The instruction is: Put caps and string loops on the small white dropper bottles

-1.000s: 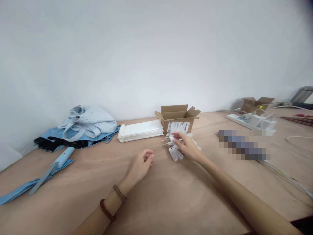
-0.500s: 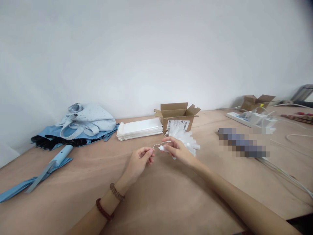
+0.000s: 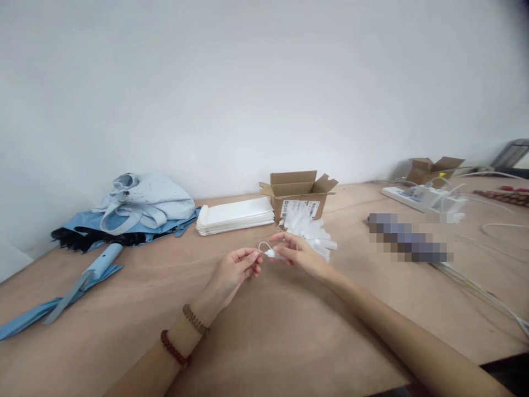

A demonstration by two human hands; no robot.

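Observation:
Between finger and thumb, my left hand (image 3: 238,269) pinches one end of a thin white string (image 3: 263,243) that loops up in an arc. Across from it, my right hand (image 3: 301,255) grips a small white nozzle-tipped bottle (image 3: 270,253), its tip pointing left toward the left fingertips. The bottle's body is mostly covered by the fingers. Where the string's other end goes is hidden near the right fingers. Just behind the right hand lies a pile of translucent white plastic tubes (image 3: 314,231), partly covered by the hand.
Behind the pile stands an open cardboard box (image 3: 303,207), beside a stack of flat white packets (image 3: 237,214). At left lie a pale blue bag (image 3: 161,201) and a blue umbrella (image 3: 99,264). A power strip (image 3: 425,198), cables and a blurred-out object (image 3: 409,238) occupy the right.
My right hand has shifted slightly left, bringing the bottle's tip closer to my left fingertips. The string now bends in a tighter, higher loop.

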